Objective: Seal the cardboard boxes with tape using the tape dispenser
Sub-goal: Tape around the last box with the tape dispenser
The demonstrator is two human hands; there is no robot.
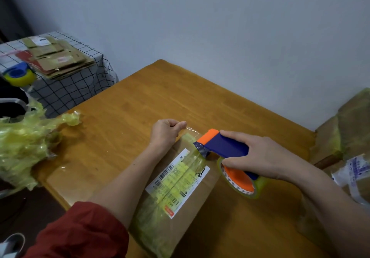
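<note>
A brown cardboard box [202, 193] with a white shipping label and yellowish tape along its middle lies on the wooden table [140, 101]. My right hand [258, 157] grips a blue and orange tape dispenser [226, 147] carrying a clear roll, its blade end resting at the box's far edge. My left hand [167, 130] pinches the free end of the clear tape [191, 128] just beyond that edge, so a short strip stretches between the fingers and the dispenser.
Crumpled yellow-green plastic [26, 143] lies at the table's left edge. A checked-cloth stand at back left holds flattened cardboard boxes [58, 57] and a second blue dispenser [18, 75]. More wrapped boxes [348, 125] sit at the right.
</note>
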